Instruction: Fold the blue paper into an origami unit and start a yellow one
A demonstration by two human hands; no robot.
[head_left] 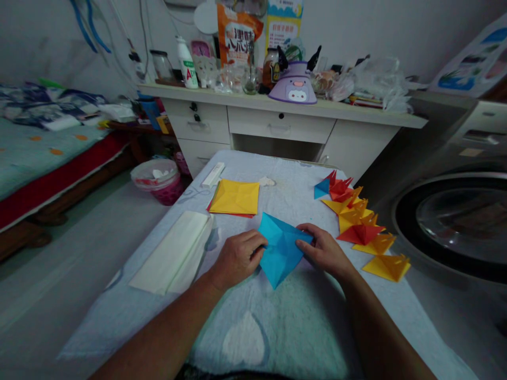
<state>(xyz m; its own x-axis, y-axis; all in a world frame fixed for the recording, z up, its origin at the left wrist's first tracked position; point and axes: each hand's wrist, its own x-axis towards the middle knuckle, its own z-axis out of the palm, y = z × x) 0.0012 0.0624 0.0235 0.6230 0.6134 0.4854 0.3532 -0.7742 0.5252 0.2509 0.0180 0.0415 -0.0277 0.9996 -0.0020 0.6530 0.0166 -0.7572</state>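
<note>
A creased sheet of blue origami paper point(282, 248) is held up between both hands above the cloth-covered table. My left hand point(242, 256) pinches its left edge, fingers curled. On the other side my right hand point(322, 247) grips the right corner between thumb and fingers. Beyond the left hand lies a stack of square paper point(235, 196), yellow on top with red edges showing beneath. To the right of my right hand runs a row of folded paper pieces point(359, 232) in red, yellow and orange, with a blue one at the far end.
A folded white paper or cloth point(170, 256) lies on the table's left, with a slim white box point(213, 174) behind it. A cluttered white cabinet point(277, 119) stands beyond the table. A washing machine point(455, 195) is at right, a pink bin point(168, 192) at left.
</note>
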